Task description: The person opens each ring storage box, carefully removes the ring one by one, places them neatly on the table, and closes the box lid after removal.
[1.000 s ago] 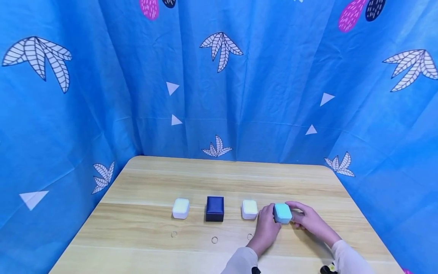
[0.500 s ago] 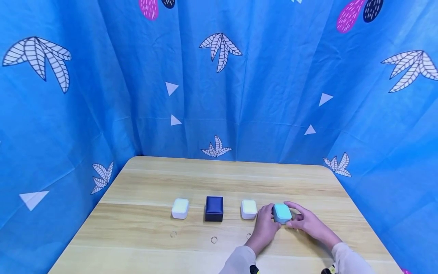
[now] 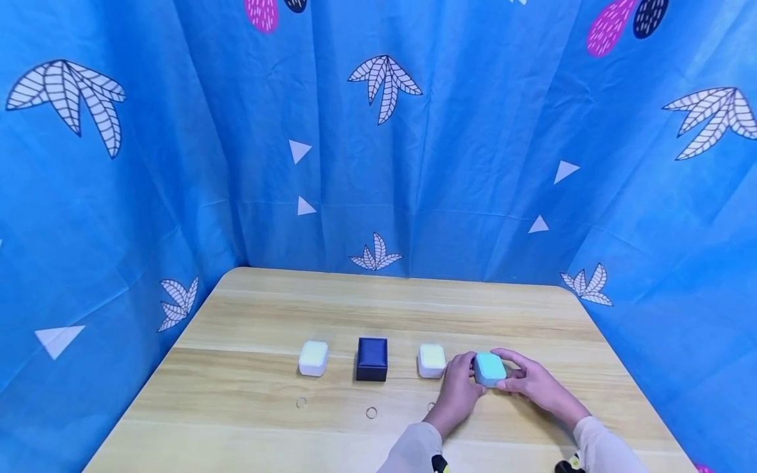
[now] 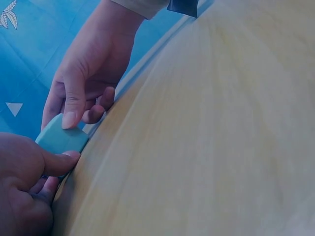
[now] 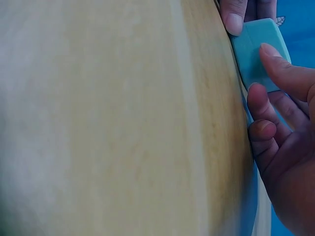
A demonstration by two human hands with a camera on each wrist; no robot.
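Note:
A small turquoise ring box [image 3: 490, 369], its lid down, sits at the right of the row with both hands around it. My left hand [image 3: 460, 389] grips its left side, thumb low on the near face and fingers behind. From the right, my right hand [image 3: 535, 384] pinches it, thumb on the near face and index finger at the far side. In the right wrist view both thumbs press the front of the turquoise box [image 5: 256, 59], the right thumb higher. The left wrist view shows the right hand's other fingers [image 4: 93, 115] loosely curled beside the box.
On the wooden table [image 3: 248, 315], a white ring box [image 3: 313, 359], a navy ring box [image 3: 372, 360] and another white box [image 3: 432, 360] stand left of the hands. Thin rings [image 3: 371, 412] lie before them, one partly behind the left wrist. A blue curtain [image 3: 461, 164] surrounds the table.
My right thumb has come onto the near face of the turquoise box, closing the right hand's pinch. The left hand keeps its grip, and the box stays in nearly the same place.

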